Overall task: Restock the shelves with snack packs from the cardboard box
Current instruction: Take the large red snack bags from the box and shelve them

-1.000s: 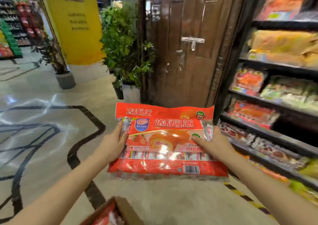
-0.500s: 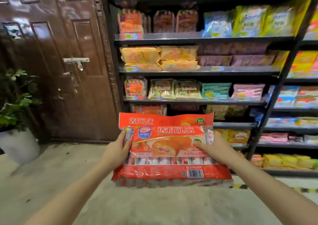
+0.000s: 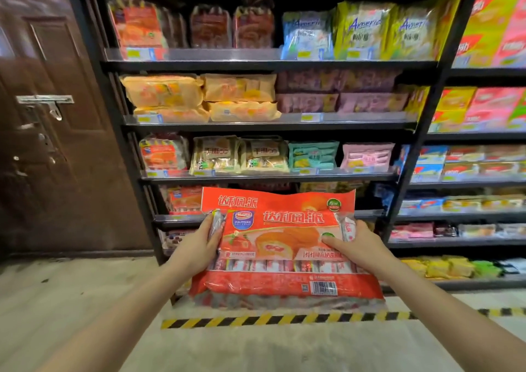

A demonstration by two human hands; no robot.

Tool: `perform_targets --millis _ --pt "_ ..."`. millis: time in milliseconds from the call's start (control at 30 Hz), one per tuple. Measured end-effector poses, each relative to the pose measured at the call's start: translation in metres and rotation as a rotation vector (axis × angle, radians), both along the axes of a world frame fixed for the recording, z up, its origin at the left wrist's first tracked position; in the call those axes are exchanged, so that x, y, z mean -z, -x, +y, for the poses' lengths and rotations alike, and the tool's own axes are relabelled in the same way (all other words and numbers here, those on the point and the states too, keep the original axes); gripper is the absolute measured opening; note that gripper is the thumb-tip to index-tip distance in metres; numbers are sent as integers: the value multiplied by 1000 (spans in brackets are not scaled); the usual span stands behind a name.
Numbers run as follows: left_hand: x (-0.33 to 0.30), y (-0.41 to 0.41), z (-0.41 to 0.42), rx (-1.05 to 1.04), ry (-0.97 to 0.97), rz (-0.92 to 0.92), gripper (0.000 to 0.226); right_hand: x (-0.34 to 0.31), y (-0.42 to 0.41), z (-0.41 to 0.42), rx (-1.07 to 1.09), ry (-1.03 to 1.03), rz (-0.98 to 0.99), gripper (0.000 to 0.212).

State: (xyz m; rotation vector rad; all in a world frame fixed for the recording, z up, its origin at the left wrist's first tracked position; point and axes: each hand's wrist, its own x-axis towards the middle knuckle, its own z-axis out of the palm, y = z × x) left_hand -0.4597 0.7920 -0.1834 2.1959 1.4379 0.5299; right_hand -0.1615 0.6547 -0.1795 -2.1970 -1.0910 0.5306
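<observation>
Both bare forearms reach forward over the pale floor (image 3: 71, 300). Left hand (image 3: 196, 246) grips the left edge of the red snack pack (image 3: 284, 246), fingers wrapped behind it, thumb on the front near the clear plastic side. Right hand (image 3: 355, 243) grips the right edge of the red snack pack the same way, thumb pressed flat on the printed front. Neither set of fingers is spread; both are curled round the pack. It looks like more than one red pack stacked, front one overlapping a second behind it; can't tell for sure.

The red snack pack is held in the air, tilted slightly back, barcode at its lower right. Below it on the floor runs a yellow-black hazard stripe (image 3: 284, 319).

Just behind the red snack pack stands the dark shelf unit (image 3: 270, 65). The pack's top edge covers part of the fourth shelf tier (image 3: 182, 219), where similar red packs (image 3: 185, 200) lie just left of it. Above the red snack pack: beige bread bags (image 3: 239, 155), a teal pack (image 3: 313, 155) and a pink pack (image 3: 367, 156). Higher up, orange wrapped packs (image 3: 199, 95). Top tier has yellow-blue bags (image 3: 364, 32).

Left of the red snack pack, behind the shelf unit, a brown door (image 3: 57, 129) with a metal latch (image 3: 45, 101). Right of it, a second shelf bay (image 3: 478, 138) with blurred packs.
</observation>
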Motion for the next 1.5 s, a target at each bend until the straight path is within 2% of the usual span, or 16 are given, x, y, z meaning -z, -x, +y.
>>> perform_targets --millis 100,233,367,500,600,733,1000,1267,1500 --pt "2 -15 21 -5 8 14 60 4 -15 21 -6 7 -10 77" --pt "9 -27 57 -26 36 15 61 16 -34 61 -13 38 16 88" --pt "16 -40 103 -38 51 6 56 25 -44 108 21 79 3 80" --pt "22 -51 157 -45 79 11 57 32 -55 163 19 116 -2 84" --pt "25 -61 198 -32 86 12 49 30 -62 203 23 128 7 77" --pt "30 -75 247 -9 121 9 47 34 -73 251 52 161 8 83" --pt "51 -105 311 11 155 40 45 53 -97 308 88 224 38 79" --pt "136 -134 352 -23 219 -5 47 116 -128 352 63 278 -6 81" --pt "239 -152 389 -66 33 -53 51 220 -153 395 45 193 -48 87"
